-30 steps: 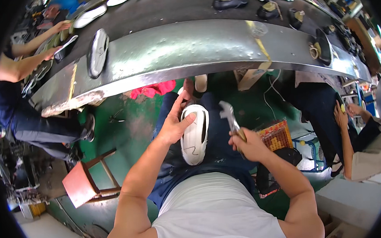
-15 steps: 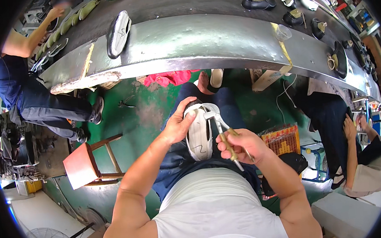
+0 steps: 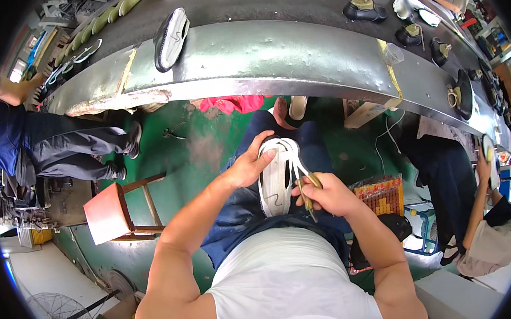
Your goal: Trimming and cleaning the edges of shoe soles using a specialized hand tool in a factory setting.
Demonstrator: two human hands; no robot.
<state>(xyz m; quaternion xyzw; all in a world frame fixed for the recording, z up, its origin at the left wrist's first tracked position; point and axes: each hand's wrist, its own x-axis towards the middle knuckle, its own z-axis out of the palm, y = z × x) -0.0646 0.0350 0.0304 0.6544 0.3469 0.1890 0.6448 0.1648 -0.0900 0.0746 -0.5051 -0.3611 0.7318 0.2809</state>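
A shoe upper point(image 3: 275, 189) with a white, ribbed bottom side and a dark squiggle near its heel end lies over my lap. My left hand point(image 3: 249, 167) grips its far end from the left, thumb on the white face and fingers round the outer edge. In my right hand point(image 3: 329, 195) are metal pincers point(image 3: 294, 159) with brass-coloured handles, the fingers closed round them. The pincer head rests at the far right rim of the shoe; whether its jaws pinch the edge cannot be made out.
Ahead runs a metal-edged conveyor bench point(image 3: 272, 47) carrying a similar shoe point(image 3: 172, 40) and several dark shoes at right. A red-seated stool point(image 3: 105, 212) stands left, a fan point(image 3: 60, 314) lower left. Co-workers point(image 3: 496, 226) sit or stand at both sides. A beaded seat pad point(image 3: 381, 197) is at right.
The pincer head has shifted up onto the shoe's far rim and its handles sit closer together. My view has shifted slightly. The person at right now holds up an oval piece.
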